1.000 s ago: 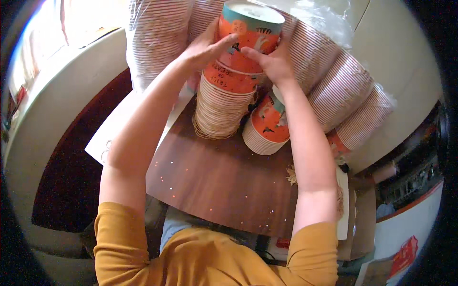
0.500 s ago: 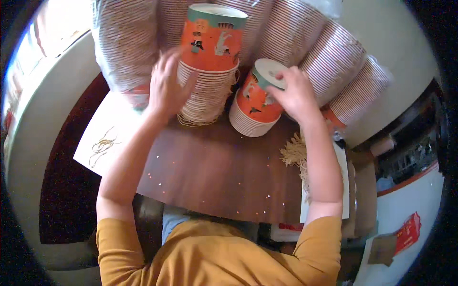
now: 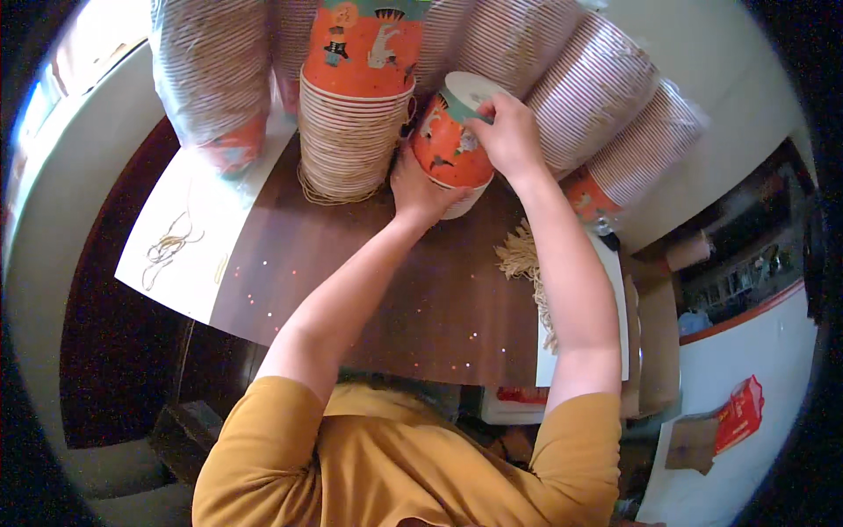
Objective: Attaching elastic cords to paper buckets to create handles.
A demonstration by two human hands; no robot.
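Behind the brown tabletop (image 3: 378, 290), wrapped sleeves of paper cups (image 3: 606, 97) crowded the back, a tall cup stack (image 3: 356, 114) just left. Since a moment earlier, the left hand (image 3: 420, 189) had left that stack; both hands, right hand (image 3: 509, 132) on top, now clasped the orange cup (image 3: 448, 145), tilted, rim down-right, base up-left.
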